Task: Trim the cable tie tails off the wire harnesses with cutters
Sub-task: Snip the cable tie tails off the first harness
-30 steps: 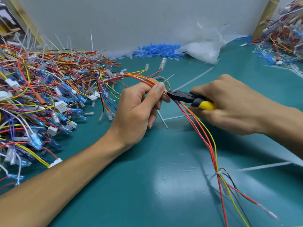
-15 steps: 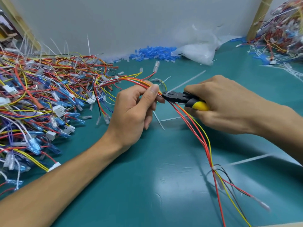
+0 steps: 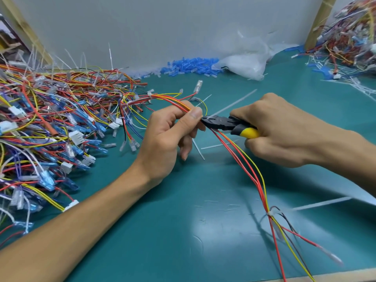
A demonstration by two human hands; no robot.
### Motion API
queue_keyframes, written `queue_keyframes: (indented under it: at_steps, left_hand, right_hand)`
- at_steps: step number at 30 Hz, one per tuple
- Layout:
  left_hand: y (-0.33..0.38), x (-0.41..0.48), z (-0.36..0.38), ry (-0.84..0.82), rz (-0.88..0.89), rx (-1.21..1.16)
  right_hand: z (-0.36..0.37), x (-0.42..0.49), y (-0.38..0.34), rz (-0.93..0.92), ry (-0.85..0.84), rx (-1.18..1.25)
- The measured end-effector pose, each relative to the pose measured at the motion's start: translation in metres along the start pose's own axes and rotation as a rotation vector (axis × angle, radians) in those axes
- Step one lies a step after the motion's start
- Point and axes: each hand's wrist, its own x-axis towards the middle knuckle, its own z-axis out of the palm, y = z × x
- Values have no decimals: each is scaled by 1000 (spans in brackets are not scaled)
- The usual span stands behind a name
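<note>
With the left hand point(image 3: 168, 139) pinching the wire harness point(image 3: 262, 196) near centre and the right hand point(image 3: 284, 131) clenched round the cutters point(image 3: 219, 122), whose nose meets the cable tie tail point(image 3: 236, 101) running toward 2 o'clock, the cut should land flush against the tie head, clear of the wires.
</note>
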Motion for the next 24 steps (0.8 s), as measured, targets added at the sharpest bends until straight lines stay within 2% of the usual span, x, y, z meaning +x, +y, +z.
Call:
queue_keyframes:
  at_steps: [5, 24]
  left_hand:
    - [4, 1, 1, -181, -34, -8]
    - [-1, 3, 2, -105, 5, 94]
  right_hand:
    - [5, 1, -3, 32, -24, 69]
    - [12, 1, -1, 66, -61, 146]
